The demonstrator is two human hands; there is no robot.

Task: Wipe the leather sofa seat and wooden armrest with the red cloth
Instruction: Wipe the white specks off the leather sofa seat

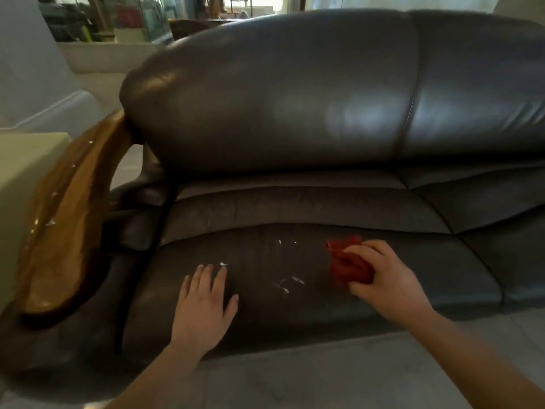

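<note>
The dark leather sofa seat [265, 314] fills the lower middle of the head view. Small white specks [287, 283] lie on it between my hands. My right hand [386, 278] presses a bunched red cloth [348, 265] onto the seat at the right of the specks. My left hand [205, 302] rests flat on the seat, fingers spread, holding nothing. The glossy wooden armrest [67, 219] curves along the sofa's left side and carries a few white specks too.
The padded leather backrest [295, 93] rises behind the seat. A pale block [20, 172] stands left of the armrest. Light tiled floor [309, 376] runs along the sofa's front edge. Glass and furniture show far behind the sofa.
</note>
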